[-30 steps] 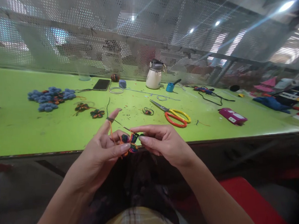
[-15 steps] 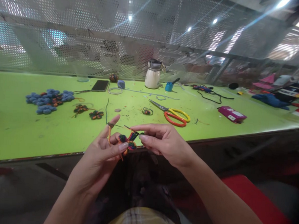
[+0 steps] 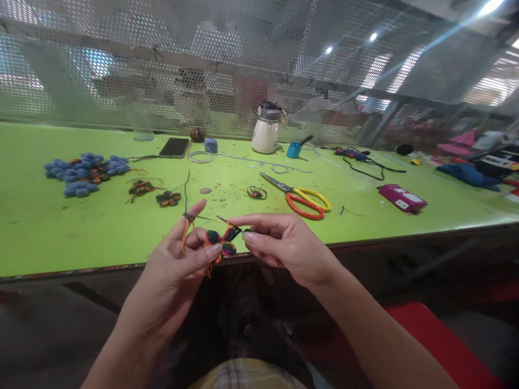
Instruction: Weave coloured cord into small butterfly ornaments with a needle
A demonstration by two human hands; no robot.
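Observation:
A small multicoloured crochet flower is pinched between the thumb and fingers of my left hand, at the table's front edge. Yarn loops round that hand's raised index finger and trails up onto the table. My right hand is closed in a pinch on a thin crochet hook, whose tip points left above the flower with loops on its shaft. Most of the hook's handle is hidden by my fingers. Two finished-looking flowers, one a dark multicoloured flower, lie beyond my left hand.
On the green table are scissors, a yarn scrap, joined blue flowers, a phone, a cream flask, a blue pot and a magenta packet. A perforated metal screen stands behind.
Both hands stay in nearly the same place. The hook tip and the yarn by my left index finger have shifted slightly; the orange strand now hangs a little further left.

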